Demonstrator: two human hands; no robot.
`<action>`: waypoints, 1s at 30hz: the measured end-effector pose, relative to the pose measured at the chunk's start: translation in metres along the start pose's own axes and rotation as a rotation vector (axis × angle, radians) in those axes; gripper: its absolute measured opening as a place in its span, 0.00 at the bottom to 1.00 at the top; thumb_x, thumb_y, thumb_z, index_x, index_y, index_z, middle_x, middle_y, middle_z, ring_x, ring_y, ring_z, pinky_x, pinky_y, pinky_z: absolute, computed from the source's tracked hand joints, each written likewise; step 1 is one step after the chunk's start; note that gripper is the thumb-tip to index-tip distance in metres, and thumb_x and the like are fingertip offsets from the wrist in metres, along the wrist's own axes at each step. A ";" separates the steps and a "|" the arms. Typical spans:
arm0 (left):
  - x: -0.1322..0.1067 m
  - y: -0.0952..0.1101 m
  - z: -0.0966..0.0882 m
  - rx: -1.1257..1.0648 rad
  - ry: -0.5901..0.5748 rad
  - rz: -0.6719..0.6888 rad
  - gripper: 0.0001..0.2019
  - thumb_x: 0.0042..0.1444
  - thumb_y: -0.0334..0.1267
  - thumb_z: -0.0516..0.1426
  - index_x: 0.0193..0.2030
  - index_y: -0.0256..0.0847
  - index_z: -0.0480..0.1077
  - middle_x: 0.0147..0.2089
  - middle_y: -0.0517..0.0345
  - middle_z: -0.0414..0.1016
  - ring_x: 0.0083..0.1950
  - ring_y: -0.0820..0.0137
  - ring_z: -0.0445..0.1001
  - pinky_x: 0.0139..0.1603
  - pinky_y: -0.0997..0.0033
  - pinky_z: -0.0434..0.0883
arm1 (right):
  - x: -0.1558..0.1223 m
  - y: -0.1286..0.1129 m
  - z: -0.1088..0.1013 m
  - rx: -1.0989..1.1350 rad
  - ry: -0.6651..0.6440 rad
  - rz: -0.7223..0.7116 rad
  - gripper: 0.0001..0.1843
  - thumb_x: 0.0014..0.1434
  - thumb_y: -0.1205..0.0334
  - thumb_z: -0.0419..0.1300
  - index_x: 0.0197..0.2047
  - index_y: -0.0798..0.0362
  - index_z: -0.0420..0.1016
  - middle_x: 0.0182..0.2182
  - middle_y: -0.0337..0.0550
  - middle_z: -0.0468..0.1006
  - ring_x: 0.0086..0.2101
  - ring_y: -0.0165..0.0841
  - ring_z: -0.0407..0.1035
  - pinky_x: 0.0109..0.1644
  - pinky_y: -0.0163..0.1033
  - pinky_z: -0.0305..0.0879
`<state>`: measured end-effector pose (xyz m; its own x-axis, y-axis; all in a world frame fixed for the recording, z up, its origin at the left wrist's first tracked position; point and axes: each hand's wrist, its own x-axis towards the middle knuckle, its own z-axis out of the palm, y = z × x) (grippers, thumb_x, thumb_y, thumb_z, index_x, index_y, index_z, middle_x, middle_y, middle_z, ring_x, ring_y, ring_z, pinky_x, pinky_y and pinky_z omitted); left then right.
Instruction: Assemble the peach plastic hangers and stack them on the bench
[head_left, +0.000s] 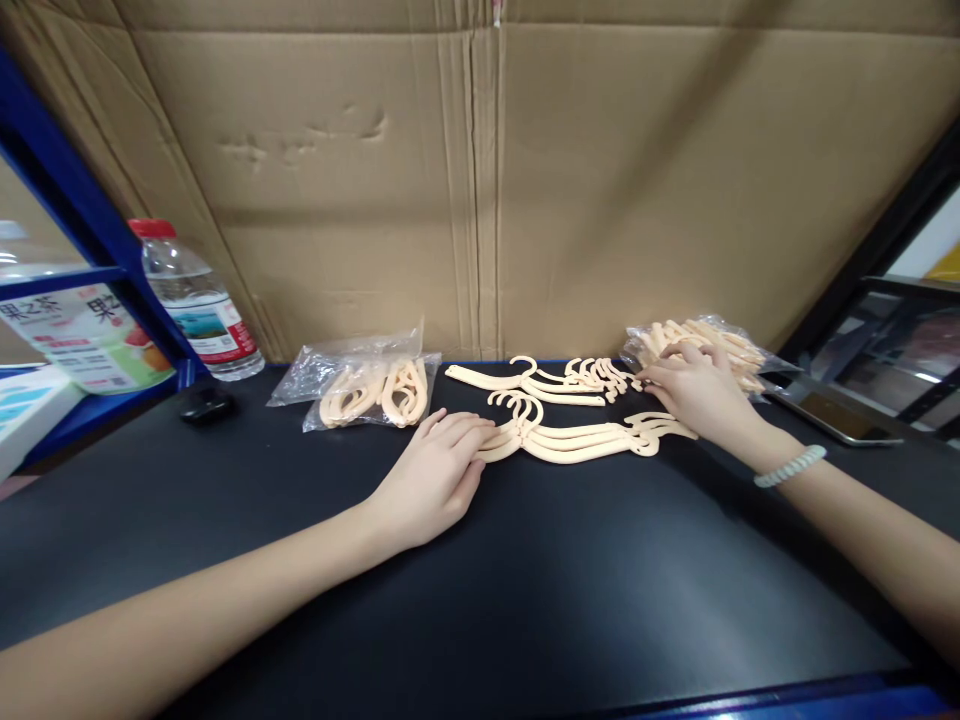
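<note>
My left hand [439, 475] lies flat on the black table [480, 590], fingers stretched out and touching the left end of a stack of small cream plastic hangers [585, 438]. My right hand [694, 390] rests curled at the stack's right end, its fingertips reaching the second row of cream hangers [551, 380] behind; whether it grips anything is hidden. A pale bead bracelet [789, 466] circles the right wrist. A clear bag of more hangers [712, 345] lies just behind the right hand.
Another clear bag with cream hangers [375, 390] lies at back left. A water bottle [196, 300] and a dark small object [204, 405] stand near the blue shelf frame [75, 200]. A cardboard wall [480, 170] closes the back. A tray-like device [840, 415] sits right.
</note>
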<state>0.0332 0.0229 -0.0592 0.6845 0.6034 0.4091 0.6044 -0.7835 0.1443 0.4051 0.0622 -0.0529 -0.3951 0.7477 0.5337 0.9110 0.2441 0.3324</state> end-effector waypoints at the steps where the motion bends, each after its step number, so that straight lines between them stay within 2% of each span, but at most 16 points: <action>1: 0.000 0.000 0.000 -0.001 0.000 0.002 0.18 0.61 0.27 0.47 0.56 0.39 0.64 0.57 0.49 0.71 0.61 0.58 0.65 0.64 0.44 0.56 | 0.000 0.002 0.001 -0.038 0.000 -0.013 0.13 0.62 0.66 0.53 0.39 0.52 0.80 0.37 0.49 0.81 0.47 0.50 0.66 0.51 0.58 0.54; 6: 0.001 0.000 0.000 -0.015 0.010 0.012 0.17 0.60 0.26 0.48 0.55 0.39 0.64 0.56 0.48 0.71 0.60 0.58 0.66 0.64 0.44 0.57 | -0.001 0.007 0.010 -0.137 -0.006 -0.077 0.15 0.62 0.71 0.52 0.37 0.50 0.80 0.44 0.47 0.80 0.53 0.51 0.62 0.58 0.67 0.37; 8: 0.001 0.000 0.000 -0.018 0.018 0.014 0.17 0.59 0.26 0.48 0.54 0.39 0.64 0.55 0.48 0.71 0.59 0.58 0.66 0.63 0.44 0.58 | -0.002 0.008 0.015 -0.143 -0.002 -0.091 0.18 0.62 0.73 0.50 0.36 0.49 0.80 0.45 0.46 0.80 0.54 0.50 0.61 0.59 0.68 0.33; 11: 0.002 0.001 0.000 -0.021 0.020 0.016 0.17 0.59 0.26 0.48 0.54 0.39 0.64 0.55 0.49 0.72 0.59 0.59 0.67 0.63 0.44 0.57 | -0.002 0.009 0.022 -0.099 -0.030 -0.084 0.20 0.62 0.75 0.48 0.36 0.48 0.79 0.41 0.45 0.81 0.52 0.47 0.63 0.57 0.66 0.37; 15: 0.001 0.001 0.000 -0.024 0.023 0.022 0.17 0.58 0.25 0.48 0.54 0.40 0.64 0.55 0.49 0.72 0.59 0.59 0.67 0.64 0.44 0.57 | -0.002 0.009 0.023 -0.041 -0.081 -0.072 0.17 0.61 0.73 0.51 0.37 0.47 0.79 0.35 0.43 0.81 0.45 0.45 0.65 0.53 0.60 0.43; 19: 0.000 0.001 -0.002 -0.039 0.044 0.021 0.17 0.58 0.25 0.48 0.53 0.40 0.65 0.53 0.50 0.72 0.57 0.59 0.68 0.62 0.46 0.60 | 0.000 0.008 0.022 -0.027 -0.067 -0.093 0.16 0.62 0.72 0.52 0.38 0.47 0.80 0.35 0.44 0.82 0.45 0.46 0.64 0.50 0.58 0.44; 24: 0.009 -0.007 -0.010 -0.025 0.119 -0.007 0.14 0.60 0.28 0.49 0.50 0.37 0.68 0.50 0.47 0.74 0.52 0.58 0.71 0.57 0.51 0.66 | 0.001 0.006 0.021 0.021 -0.009 -0.115 0.17 0.62 0.72 0.53 0.33 0.47 0.81 0.34 0.43 0.82 0.46 0.46 0.66 0.50 0.58 0.42; 30: 0.037 -0.030 -0.023 0.115 0.011 -0.118 0.14 0.58 0.27 0.49 0.49 0.34 0.70 0.49 0.47 0.75 0.52 0.60 0.73 0.55 0.59 0.68 | 0.003 0.003 0.012 0.083 -0.002 -0.099 0.14 0.63 0.67 0.54 0.34 0.48 0.81 0.32 0.44 0.82 0.44 0.47 0.68 0.50 0.58 0.46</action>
<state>0.0309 0.0648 -0.0275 0.6015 0.6884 0.4054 0.7238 -0.6844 0.0881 0.4085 0.0722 -0.0595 -0.4831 0.7188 0.4999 0.8744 0.3667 0.3178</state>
